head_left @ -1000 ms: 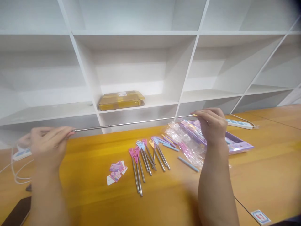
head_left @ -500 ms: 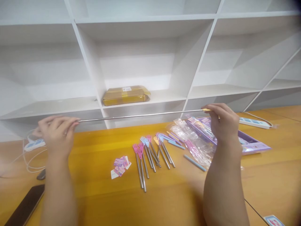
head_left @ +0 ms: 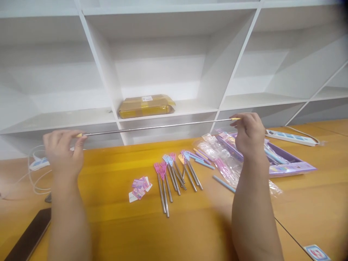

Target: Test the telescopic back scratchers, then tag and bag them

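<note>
A telescopic back scratcher [head_left: 160, 126], drawn out long, spans the air above the table between my hands. My left hand [head_left: 65, 146] pinches one end, where a bit of yellow shows at the fingertips. At the other end, my right hand [head_left: 250, 134] is closed on a yellow part that its fingers mostly hide. Below the rod lie several shortened back scratchers [head_left: 165, 181] with pink, blue and yellow hand-shaped heads and metal shafts. Left of them is a small pile of printed cards [head_left: 140, 188]. Blue, purple and yellow tubes [head_left: 202, 163] lie to their right.
Clear plastic wrappers [head_left: 225, 163] and a purple box [head_left: 293, 168] lie at the right. Power strips [head_left: 292, 137] rest on both sides. A dark phone-like slab [head_left: 28, 235] is at the lower left. White shelves behind hold a taped cardboard box [head_left: 146, 107].
My left fingers have shifted, so the yellow tip now shows beside them. My right hand and its end of the rod sit slightly higher and further left in view.
</note>
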`<action>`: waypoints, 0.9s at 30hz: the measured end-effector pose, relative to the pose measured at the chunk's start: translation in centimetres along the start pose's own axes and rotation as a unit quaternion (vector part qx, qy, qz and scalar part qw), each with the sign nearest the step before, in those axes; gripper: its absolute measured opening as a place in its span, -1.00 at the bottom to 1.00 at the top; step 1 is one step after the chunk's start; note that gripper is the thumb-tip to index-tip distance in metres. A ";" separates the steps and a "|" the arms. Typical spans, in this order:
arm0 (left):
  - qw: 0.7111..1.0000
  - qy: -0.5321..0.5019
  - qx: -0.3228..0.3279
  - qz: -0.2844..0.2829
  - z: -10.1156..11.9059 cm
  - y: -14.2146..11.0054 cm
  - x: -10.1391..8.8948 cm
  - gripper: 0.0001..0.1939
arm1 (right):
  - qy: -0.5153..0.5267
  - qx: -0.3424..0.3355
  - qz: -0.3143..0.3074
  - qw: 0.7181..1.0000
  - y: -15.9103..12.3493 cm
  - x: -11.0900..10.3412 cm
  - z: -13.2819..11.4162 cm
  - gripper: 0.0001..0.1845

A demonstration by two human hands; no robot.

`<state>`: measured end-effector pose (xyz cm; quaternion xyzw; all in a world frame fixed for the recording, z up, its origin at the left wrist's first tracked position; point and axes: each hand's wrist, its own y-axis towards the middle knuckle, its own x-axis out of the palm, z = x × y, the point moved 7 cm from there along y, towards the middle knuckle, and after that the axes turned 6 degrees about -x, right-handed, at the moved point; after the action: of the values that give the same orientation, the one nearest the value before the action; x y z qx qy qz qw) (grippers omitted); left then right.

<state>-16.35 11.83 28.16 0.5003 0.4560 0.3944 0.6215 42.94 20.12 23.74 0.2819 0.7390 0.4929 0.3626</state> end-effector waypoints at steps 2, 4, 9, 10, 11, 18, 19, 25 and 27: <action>1.000 -0.007 0.004 0.010 -0.2 0.1 -0.4 -0.74 | -0.004 -0.001 0.011 1.000 0.0 0.0 0.1 -0.69; 1.000 -0.008 0.009 0.020 -0.4 0.1 -0.8 -0.72 | -0.007 -0.003 0.027 1.000 -0.1 -0.1 0.3 -0.70; 0.999 -0.007 0.016 0.029 -0.8 0.1 -1.1 -0.70 | -0.019 0.011 0.029 0.999 -0.2 0.1 1.1 -0.69; 0.999 -0.010 0.020 0.028 -0.7 0.0 -0.9 -0.70 | -0.021 0.018 0.022 0.999 -0.3 0.2 1.2 -0.69; 0.999 -0.013 0.022 0.026 -0.6 0.0 -0.7 -0.70 | -0.023 0.027 0.015 0.999 -0.4 0.4 1.4 -0.69; 1.000 -0.014 0.011 0.002 -0.2 -0.2 0.7 -0.61 | -0.019 0.056 -0.051 0.997 -1.2 2.1 2.6 -0.68; 1.000 -0.014 0.011 -0.005 -0.2 -0.2 0.8 -0.59 | -0.017 0.055 -0.051 0.997 -1.4 2.3 2.8 -0.68; 0.999 -0.017 0.005 -0.029 0.1 -0.3 1.2 -0.56 | -0.025 0.063 -0.042 0.997 -1.8 3.4 3.8 -0.67; 0.999 -0.025 -0.002 -0.033 0.2 -0.4 1.3 -0.59 | -0.028 0.062 -0.043 0.997 -1.8 3.5 3.9 -0.66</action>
<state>-15.78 12.91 27.58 0.4933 0.4558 0.3616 0.6466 43.95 24.27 20.21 0.2860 0.7690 0.4219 0.3857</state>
